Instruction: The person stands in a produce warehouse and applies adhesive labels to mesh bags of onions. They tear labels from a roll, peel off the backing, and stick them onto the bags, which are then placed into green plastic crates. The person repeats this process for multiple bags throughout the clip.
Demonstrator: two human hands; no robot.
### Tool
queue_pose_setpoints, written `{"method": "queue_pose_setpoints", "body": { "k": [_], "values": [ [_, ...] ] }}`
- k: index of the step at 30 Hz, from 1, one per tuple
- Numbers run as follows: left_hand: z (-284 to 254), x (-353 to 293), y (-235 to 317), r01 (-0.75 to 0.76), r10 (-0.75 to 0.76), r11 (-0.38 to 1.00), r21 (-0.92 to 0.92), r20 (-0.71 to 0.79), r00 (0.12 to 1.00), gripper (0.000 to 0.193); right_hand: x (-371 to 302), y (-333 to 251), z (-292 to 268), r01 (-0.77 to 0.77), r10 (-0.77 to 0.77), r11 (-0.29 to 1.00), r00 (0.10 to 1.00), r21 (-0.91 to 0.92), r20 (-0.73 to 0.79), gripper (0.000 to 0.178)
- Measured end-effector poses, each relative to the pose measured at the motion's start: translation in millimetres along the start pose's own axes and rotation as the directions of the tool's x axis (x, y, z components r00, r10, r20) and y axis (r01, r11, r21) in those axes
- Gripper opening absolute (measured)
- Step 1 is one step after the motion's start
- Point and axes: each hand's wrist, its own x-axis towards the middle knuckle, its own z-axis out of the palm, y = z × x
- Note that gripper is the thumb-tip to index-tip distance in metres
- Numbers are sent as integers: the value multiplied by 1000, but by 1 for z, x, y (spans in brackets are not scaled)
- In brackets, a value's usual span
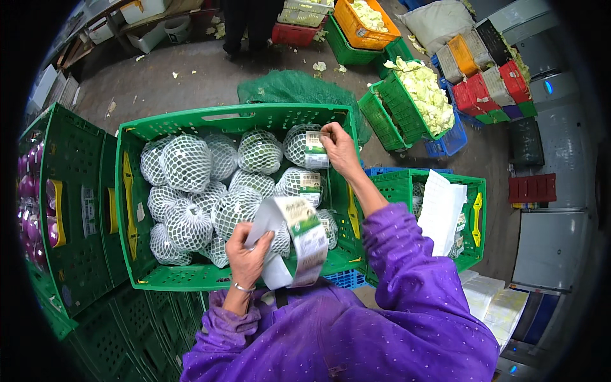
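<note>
My left hand (246,256), with a bracelet at the wrist, is closed on a looped strip of labels (307,237), printed green and white with a pale backing. The strip hangs over the near right part of a green crate (210,116). Round vegetables in white foam nets (186,162) fill the crate; their exact kind is hard to make out. At the far right corner, the bent fingers of my right hand (339,148) pinch the edge of a label (315,149) lying on one netted vegetable. Another label (310,184) sits on the netted vegetable just nearer me.
Left stands a green crate of purple vegetables (32,197). On the right, papers (439,207) lie over another green crate (476,248). Beyond are a green mesh net (293,86), crates of pale leaves (423,95) and a person's dark legs (245,25).
</note>
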Motion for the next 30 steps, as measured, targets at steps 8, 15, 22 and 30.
{"method": "queue_pose_setpoints", "body": {
  "k": [8,15,22,30],
  "values": [
    [-18,11,27,-452,448,846,283,84,890,18,-8,-17,12,49,-39,787,999,-615,29,81],
    [-7,28,19,-36,-1,965,-261,-142,990,20,-109,-137,17,-354,-38,853,689,383,723,37],
    [-11,39,20,-100,99,988,-122,-15,995,10,-105,-140,34,-313,38,892,771,327,636,18],
    [-36,17,-9,-12,33,993,118,-176,984,24,-66,-117,38,-28,-81,944,946,328,313,8]
  ]
}}
